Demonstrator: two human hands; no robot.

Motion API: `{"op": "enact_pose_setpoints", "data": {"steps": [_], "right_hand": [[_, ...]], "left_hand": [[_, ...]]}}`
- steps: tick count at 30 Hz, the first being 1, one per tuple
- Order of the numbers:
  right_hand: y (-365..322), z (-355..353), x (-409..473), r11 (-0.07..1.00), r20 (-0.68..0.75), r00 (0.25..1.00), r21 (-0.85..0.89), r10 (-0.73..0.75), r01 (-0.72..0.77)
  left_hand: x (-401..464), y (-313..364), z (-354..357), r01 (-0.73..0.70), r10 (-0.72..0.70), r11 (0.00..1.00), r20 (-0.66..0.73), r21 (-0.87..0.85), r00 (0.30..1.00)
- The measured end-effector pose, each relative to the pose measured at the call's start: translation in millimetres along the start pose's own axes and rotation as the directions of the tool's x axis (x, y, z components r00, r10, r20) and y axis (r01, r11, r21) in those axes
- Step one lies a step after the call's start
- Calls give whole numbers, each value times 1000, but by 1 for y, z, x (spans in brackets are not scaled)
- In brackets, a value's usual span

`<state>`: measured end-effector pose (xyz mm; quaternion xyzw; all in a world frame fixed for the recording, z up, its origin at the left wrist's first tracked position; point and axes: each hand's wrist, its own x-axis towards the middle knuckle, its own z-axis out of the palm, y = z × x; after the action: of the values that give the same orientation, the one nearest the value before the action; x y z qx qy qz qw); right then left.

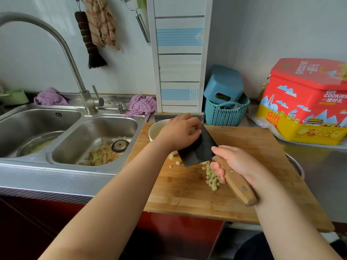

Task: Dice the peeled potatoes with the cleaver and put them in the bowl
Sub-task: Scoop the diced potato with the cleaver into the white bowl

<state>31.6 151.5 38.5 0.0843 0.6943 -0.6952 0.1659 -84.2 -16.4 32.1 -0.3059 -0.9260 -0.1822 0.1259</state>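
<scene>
Over the bowl [155, 129] | my left hand [179, 131] cups potato dice on the blade | my right hand [234, 162] clenches the cleaver [199, 149] handle | loose dice [212, 177] beside right fingers

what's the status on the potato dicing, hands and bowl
Right hand grips cleaver handle, blade lifted toward bowl. Left hand on the blade over the bowl. Diced potato left on cutting board. Nothing in the way.
</scene>
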Motion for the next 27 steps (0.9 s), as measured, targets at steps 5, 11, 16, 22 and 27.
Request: {"op": "enact_pose_setpoints", "data": {"steps": [5, 11, 16, 22, 27], "right_hand": [[0, -3, -4, 1000, 6, 1000, -26, -11, 11], [0, -14, -12, 1000, -2, 1000, -14, -1, 1], [1, -20, -20, 1000, -37, 999, -23, -22, 21], [2, -19, -24, 998, -41, 998, -50, -44, 42], [3, -19, -26, 997, -38, 997, -27, -67, 66]], "left_hand": [[5, -14, -3, 130, -130, 991, -9, -10, 991], [5, -35, -5, 275, -276, 961, -47, -16, 960], [3, -46, -10, 324, -322, 946, -71, 19, 944], [1, -43, -9, 196, -199, 979, -65, -52, 978], [-5, -37, -9, 79, -82, 993, 34, 92, 996]]}}
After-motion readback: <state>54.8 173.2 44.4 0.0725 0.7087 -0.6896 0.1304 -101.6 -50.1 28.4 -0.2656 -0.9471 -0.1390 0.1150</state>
